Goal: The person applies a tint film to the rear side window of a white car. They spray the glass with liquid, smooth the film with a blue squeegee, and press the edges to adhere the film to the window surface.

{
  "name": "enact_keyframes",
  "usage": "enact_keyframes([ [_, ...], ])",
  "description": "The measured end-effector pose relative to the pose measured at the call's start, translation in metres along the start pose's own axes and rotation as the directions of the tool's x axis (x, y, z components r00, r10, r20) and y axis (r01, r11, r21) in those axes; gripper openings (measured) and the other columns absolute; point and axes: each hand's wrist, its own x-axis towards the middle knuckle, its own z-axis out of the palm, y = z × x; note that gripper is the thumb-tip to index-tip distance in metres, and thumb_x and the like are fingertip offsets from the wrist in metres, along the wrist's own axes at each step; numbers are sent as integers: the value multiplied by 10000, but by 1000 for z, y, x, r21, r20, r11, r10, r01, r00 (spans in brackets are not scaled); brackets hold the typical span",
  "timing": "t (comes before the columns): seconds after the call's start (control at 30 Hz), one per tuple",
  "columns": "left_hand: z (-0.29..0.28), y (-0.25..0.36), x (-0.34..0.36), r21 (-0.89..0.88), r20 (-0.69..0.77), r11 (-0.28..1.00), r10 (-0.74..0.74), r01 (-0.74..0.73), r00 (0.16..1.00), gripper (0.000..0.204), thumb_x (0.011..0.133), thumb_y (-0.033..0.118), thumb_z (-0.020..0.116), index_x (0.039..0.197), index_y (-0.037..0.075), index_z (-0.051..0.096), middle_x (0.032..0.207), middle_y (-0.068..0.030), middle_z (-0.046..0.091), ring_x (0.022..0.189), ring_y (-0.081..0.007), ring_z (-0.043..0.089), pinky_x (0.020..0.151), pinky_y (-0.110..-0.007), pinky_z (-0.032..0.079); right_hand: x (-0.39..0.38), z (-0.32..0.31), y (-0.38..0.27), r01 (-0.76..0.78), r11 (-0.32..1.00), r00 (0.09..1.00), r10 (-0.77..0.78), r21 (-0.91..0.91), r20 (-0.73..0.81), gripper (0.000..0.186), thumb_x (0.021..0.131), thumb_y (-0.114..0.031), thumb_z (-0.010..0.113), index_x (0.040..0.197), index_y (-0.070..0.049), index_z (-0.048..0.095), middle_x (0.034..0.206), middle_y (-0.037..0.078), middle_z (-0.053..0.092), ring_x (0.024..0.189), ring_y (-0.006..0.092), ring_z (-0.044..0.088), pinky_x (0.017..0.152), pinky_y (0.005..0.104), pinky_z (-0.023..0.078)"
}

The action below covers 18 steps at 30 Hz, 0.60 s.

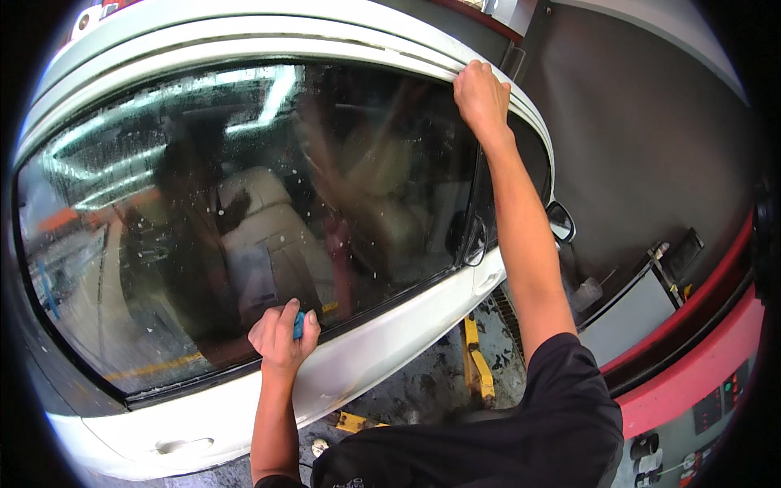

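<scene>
In front of me is a white car (pixel 382 362) with a dark side window (pixel 268 220) dotted with water drops and streaks. My left hand (pixel 281 337) is closed on a small blue object (pixel 298 325), mostly covered by the fingers, against the lower part of the glass. Its exact kind is hidden. Up at the right, my right hand (pixel 482 99) is curled at the roof edge above the window's upper front corner. The fingers are bent in, and whatever they grip is hidden. Seats and reflected lights show in the glass.
A side mirror (pixel 560 222) sticks out beyond my right forearm. Yellow metal lift arms (pixel 480 362) lie low on the wet, dark floor beside the car. To the right are a red machine (pixel 691 358) with buttons and a grey cabinet (pixel 626 313). A door handle (pixel 183 446) is at lower left.
</scene>
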Motion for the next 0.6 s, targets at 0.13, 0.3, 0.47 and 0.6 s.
enact_keyframes([
  [0.13,2,1,-3,-45,-5,999,-9,9,1000,251,833,128,775,1029,4,677,738,-96,638,554,-238,605,478,-337,462,7,-3,22,-68,919,994,29,389,105,257,968,-235,576,981,6,665,990,202,716,877,358,697,836,496,500],
  [0.3,0,2,-5,-76,21,997,-9,10,1000,253,844,114,762,1046,-6,669,737,-111,630,547,-257,597,484,-354,453,-17,-59,30,-134,514,991,77,847,110,192,990,-175,599,936,2,652,851,96,686,834,223,690,744,347,502],
  [0.47,-8,2,2,-156,66,984,-71,80,995,193,861,106,742,1006,-6,679,745,-136,631,553,-276,589,503,-357,454,-136,-93,28,-64,93,919,-383,994,95,119,877,40,620,940,-33,690,877,53,665,830,186,637,838,314,504],
  [0.6,-26,1,53,-165,79,961,-211,221,974,138,931,87,659,981,-39,683,810,-171,665,672,-265,629,632,-355,493,-198,-70,36,246,724,930,-365,645,54,249,702,151,509,768,-69,605,741,64,560,757,255,570,744,362,428],
])
